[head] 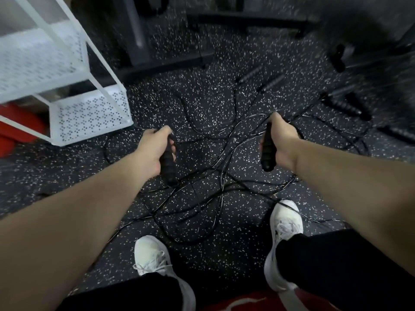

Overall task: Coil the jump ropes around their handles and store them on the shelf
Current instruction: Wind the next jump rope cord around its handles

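Down at the bottom edge we see our black trousers [336, 265] and two white trainers, the left shoe [152, 257] and the right shoe [284, 225], planted on the speckled black floor [67, 167]. Up from there, both forearms reach forward. Our left hand [152, 147] is curled tight round a black ribbed handle [168, 162], whose lower end pokes out below the fist. Our right hand [283, 140] grips a second handle [267, 149] the same way, held roughly upright. Between and beneath the hands, thin black ropes [202, 176] sprawl loose across the floor in a tangle of crossing loops, running right down between our feet. Nothing coiled yet! Further out on the right, more spare handles [347, 106] lie on the floor, a bit blurred. Over on the left stands the white perforated shelf [89, 113], well apart from the ropes, with something red [20, 129] beside its base. Dark gym frames [143, 41] sit at the back.
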{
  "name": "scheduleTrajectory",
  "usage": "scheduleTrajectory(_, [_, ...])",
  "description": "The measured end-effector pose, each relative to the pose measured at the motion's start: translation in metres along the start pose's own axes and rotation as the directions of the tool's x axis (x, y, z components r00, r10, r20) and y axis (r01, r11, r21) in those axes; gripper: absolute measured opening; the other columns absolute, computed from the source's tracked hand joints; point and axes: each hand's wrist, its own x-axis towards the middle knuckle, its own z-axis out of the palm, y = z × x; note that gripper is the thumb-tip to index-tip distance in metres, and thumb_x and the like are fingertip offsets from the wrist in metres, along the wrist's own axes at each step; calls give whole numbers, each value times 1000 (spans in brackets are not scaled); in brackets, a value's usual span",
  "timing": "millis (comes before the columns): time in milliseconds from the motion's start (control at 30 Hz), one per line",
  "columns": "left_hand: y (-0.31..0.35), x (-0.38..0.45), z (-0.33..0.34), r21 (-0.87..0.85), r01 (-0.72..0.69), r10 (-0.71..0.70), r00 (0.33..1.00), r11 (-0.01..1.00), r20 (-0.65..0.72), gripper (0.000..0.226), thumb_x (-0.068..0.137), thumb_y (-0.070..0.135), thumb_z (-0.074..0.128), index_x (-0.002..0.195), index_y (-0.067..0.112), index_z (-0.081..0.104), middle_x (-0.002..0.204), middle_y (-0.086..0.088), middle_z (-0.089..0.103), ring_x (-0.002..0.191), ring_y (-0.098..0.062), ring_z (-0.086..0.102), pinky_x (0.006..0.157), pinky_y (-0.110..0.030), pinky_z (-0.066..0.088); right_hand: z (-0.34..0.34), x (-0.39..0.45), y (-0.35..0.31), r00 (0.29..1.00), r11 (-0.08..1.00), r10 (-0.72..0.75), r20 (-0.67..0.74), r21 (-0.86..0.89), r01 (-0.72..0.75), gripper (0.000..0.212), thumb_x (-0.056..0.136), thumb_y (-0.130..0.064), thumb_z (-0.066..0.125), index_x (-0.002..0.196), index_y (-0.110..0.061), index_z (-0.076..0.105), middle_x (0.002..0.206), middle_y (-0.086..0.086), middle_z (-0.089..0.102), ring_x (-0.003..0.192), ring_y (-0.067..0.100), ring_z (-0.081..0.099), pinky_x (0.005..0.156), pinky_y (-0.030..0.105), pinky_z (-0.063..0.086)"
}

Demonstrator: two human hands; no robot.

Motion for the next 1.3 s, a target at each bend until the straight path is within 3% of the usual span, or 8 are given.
scheduleTrajectory(167, [31, -77, 1, -182, -88, 96, 995, 979, 38, 14, 97, 18, 60, 109, 24, 58, 79, -4, 59, 58, -15, 53, 51, -26, 46, -17, -54, -26, 986, 991, -132, 100, 14, 131, 46, 99, -43, 57, 137, -20, 47, 76, 4, 58, 57, 19, 54, 56, 30, 53])
scheduleTrajectory(367, [41, -163, 9, -300, -138, 187, 972, 944, 141, 21, 101, 20, 62, 120, 29, 60, 87, -9, 66, 58, -18, 57, 52, -28, 51, -34, -124, -31, 966, 987, -143, 214, 108, 122, 25, 94, -24, 59, 115, -12, 55, 76, 7, 59, 58, 20, 55, 54, 32, 56])
scheduleTrajectory(533, [26, -214, 15, -312, -61, 133, 967, 948, 217, 18, 97, 23, 64, 111, 17, 56, 76, -6, 62, 54, -15, 53, 45, -25, 47, -42, -172, -11, 942, 990, -128, 309, 92, 104, 25, 98, -36, 61, 103, -12, 64, 71, 6, 58, 58, 19, 52, 54, 31, 54])
scheduleTrajectory(767, [0, -260, 29, -263, -48, 127, 948, 964, 292, 25, 97, 22, 67, 117, 7, 62, 105, -11, 67, 87, -24, 65, 78, -38, 62, -29, -215, 8, 928, 992, -102, 359, 107, 68, 24, 96, -36, 51, 91, -15, 62, 73, 5, 62, 62, 23, 55, 62, 31, 50])
scheduleTrajectory(833, [-3, -265, 31, -221, -75, 135, 952, 972, 275, 30, 97, 24, 68, 123, 11, 64, 115, -12, 67, 108, -30, 66, 98, -48, 56, -23, -222, 12, 922, 992, -118, 370, 87, 92, 21, 96, -33, 52, 91, -15, 62, 78, 7, 64, 69, 26, 60, 71, 37, 57])
scheduleTrajectory(933, [-7, -268, 31, -153, -115, 156, 946, 981, 285, 24, 99, 24, 65, 121, 16, 69, 109, -7, 74, 114, -31, 67, 104, -51, 52, -15, -227, 19, 902, 986, -167, 397, 58, 157, 22, 98, -31, 56, 108, -15, 66, 98, 12, 72, 89, 32, 70, 89, 53, 58])
scheduleTrajectory(1167, [3, -272, 33, 22, -296, 261, 872, 955, 413, 33, 97, 40, 67, 127, 54, 63, 114, 10, 76, 110, -17, 71, 90, -38, 59, -16, -230, 6, 877, 951, -307, 370, 84, 297, 24, 106, -34, 46, 120, -20, 60, 97, 5, 65, 84, 21, 63, 68, 32, 55])
scheduleTrajectory(1300, [10, -265, 37, -81, -173, 190, 840, 982, 508, 38, 100, 38, 63, 134, 53, 57, 119, 5, 76, 110, -21, 72, 94, -45, 59, -11, -225, -4, 872, 929, -370, 319, 103, 356, 24, 107, -32, 45, 124, -20, 57, 105, 4, 65, 89, 18, 62, 73, 30, 53])
